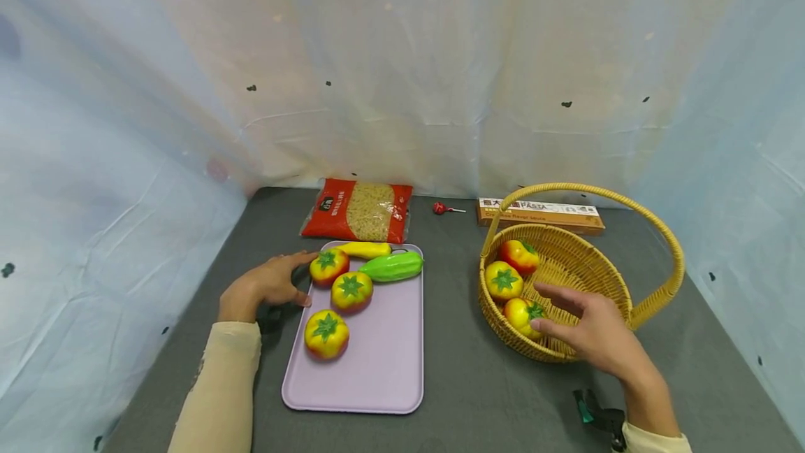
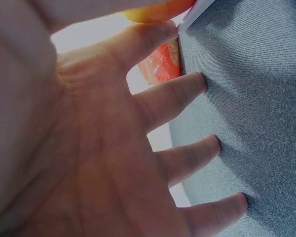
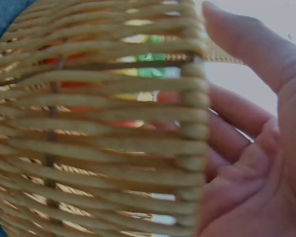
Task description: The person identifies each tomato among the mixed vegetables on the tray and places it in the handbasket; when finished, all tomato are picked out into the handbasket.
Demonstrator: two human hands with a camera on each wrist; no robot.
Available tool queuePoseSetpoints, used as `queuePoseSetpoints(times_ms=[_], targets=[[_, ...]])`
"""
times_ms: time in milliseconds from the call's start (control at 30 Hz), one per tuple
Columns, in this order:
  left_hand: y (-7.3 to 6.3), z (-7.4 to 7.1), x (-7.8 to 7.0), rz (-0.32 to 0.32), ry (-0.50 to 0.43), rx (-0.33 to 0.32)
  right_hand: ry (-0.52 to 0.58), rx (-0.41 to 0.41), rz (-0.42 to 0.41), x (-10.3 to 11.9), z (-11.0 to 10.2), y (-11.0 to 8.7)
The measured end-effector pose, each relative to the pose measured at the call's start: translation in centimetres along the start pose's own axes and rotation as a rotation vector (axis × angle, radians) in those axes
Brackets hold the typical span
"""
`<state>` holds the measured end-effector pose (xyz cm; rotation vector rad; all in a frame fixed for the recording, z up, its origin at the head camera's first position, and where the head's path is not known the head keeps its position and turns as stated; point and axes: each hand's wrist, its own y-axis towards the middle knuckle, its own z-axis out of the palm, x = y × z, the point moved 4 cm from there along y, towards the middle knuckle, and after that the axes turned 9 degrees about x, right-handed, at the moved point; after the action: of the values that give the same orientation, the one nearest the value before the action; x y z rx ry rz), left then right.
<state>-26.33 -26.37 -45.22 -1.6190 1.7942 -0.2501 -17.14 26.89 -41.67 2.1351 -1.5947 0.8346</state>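
Observation:
My left hand [image 1: 267, 282] is at the left edge of the lilac tray [image 1: 383, 376], its fingers spread and fairly straight. In the left wrist view, fingertips [image 2: 200, 81] come down at the grey tabletop, one right at the tray's rim. Nearest it on the tray is a round red-and-yellow fruit [image 1: 328, 268] with a green star-shaped top; two similar fruits [image 1: 352, 291] [image 1: 326, 334] lie close by. My right hand [image 1: 594, 327] reaches over the near rim of the wicker basket [image 1: 585, 257], thumb and fingers apart beside a matching fruit [image 1: 520, 314]. The basket wall partly hides its fingers in the right wrist view.
A yellow pepper-like vegetable [image 1: 365, 249] and a green one [image 1: 393, 267] lie at the tray's far end. Behind stand a red pasta bag [image 1: 367, 212], a lollipop [image 1: 440, 208] and a pasta box [image 1: 560, 215]. The basket's tall handle [image 1: 669, 250] arches overhead; two more fruits [image 1: 503, 280] [image 1: 519, 256] sit inside.

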Motion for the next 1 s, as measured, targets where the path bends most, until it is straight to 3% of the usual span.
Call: queuePoseSetpoints(times_ms=[133,267,433,667,833,1000], targets=[[0.0,-0.1,0.1,-0.003,0.000,-0.004,0.032,-0.049,-0.049,0.8,-0.4,-0.3],[0.0,-0.2,0.2,-0.004,0.003,-0.011,0.182,-0.037,-0.187,1.8,0.0,0.2],[0.0,-0.2,0.4,-0.015,-0.003,-0.007,0.359,0.043,-0.350,4.3,1.2,2.0],[0.0,-0.1,0.5,-0.011,-0.004,-0.001,0.411,0.173,-0.438,8.7,3.9,5.4],[0.1,0.0,0.3,-0.002,-0.004,0.000,0.505,0.260,-0.510,12.0,6.3,8.1],[0.3,0.1,0.2,-0.002,-0.010,0.003,0.555,0.317,-0.570,14.1,8.9,10.8]])
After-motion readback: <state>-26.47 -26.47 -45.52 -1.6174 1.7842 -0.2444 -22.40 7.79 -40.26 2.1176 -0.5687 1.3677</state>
